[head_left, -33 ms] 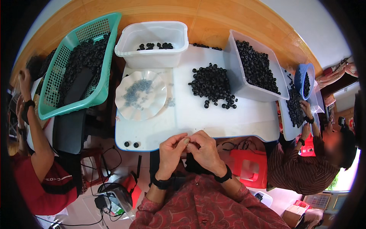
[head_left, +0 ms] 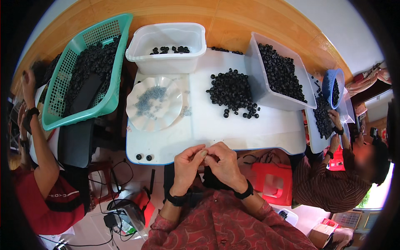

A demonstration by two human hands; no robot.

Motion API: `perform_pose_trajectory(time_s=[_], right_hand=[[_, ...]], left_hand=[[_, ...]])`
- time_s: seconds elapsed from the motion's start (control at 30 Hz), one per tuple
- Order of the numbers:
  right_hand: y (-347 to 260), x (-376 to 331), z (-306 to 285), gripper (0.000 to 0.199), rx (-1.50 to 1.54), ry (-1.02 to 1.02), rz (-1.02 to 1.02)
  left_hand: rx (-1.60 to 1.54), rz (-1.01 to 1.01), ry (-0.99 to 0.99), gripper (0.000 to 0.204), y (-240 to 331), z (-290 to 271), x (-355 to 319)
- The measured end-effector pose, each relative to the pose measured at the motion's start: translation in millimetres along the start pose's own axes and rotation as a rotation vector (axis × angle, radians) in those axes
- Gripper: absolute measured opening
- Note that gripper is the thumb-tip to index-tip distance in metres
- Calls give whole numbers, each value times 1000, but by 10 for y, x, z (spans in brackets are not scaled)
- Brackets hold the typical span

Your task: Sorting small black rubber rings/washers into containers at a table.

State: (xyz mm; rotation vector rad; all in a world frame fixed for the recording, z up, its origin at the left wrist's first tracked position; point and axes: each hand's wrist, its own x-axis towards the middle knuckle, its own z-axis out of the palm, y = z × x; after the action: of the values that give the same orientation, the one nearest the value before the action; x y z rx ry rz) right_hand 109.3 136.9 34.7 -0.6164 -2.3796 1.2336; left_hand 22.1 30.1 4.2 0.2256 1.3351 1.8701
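Left hand (head_left: 187, 161), right hand (head_left: 225, 160) fingertips together

White table (head_left: 250, 129) on pale floor, wooden board (head_left: 233, 21) behind, red stool (head_left: 273, 183) below.

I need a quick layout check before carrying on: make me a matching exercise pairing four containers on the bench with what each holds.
Things:
1. green basket
2. white tub
3. scalloped white plate
4. small blue basket

Contents or place:
A. small grey pieces
B. heaped black rings, far left
C. only a few black rings
D. black rings, far right, by a co-worker

Pairs: 1-B, 2-C, 3-A, 4-D
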Motion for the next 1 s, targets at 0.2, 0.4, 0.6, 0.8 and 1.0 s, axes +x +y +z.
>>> perform_pose_trajectory(time_s=[0.2, 0.4, 0.6, 0.8, 1.0], right_hand=[[46, -5, 12, 14, 143, 75, 33], [-55, 18, 26, 19, 171, 81, 44], [17, 20, 15, 23, 138, 82, -92], [-50, 23, 54, 26, 150, 132, -111], [-127, 81, 176, 44, 323, -47, 189]], left_hand=[[25, 67, -28, 26, -14, -2, -3], [69, 157, -11, 22, -15, 2, 8], [53, 144, 44, 22, 9, 49, -2], [-43, 181, -10, 22, 44, 11, 3], [-89, 100, -8, 23, 24, 55, -37]])
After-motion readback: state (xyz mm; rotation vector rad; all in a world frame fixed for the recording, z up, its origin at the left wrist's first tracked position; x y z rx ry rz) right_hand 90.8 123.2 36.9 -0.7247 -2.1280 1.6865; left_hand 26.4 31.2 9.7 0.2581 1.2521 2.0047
